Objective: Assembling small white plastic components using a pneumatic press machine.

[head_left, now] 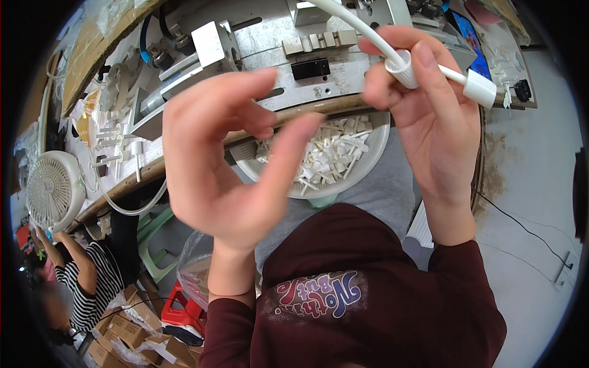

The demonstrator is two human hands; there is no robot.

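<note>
My right hand [438,110] is raised at the upper right, fingers curled round white plastic pieces. A white ribbed cap [403,69] sits between its thumb and fingers, with a thick white stem [359,26] running up to the top edge. A second white cap [480,89] on a thin stem sticks out on the far side of the same hand. My left hand [227,159], a little blurred, hangs to the left with thumb and fingers apart and nothing visible between them. Beneath my hands a white basket [374,156] holds many small white caps and stems [325,153].
A metal fixture plate [264,46] with blocks and a black piece [311,69] lies on the bench ahead. White stemmed parts [110,144] lie at left near a fan [55,181]. Another person [92,276] works at lower left beside cardboard boxes [126,331]. A phone [472,43] lies far right.
</note>
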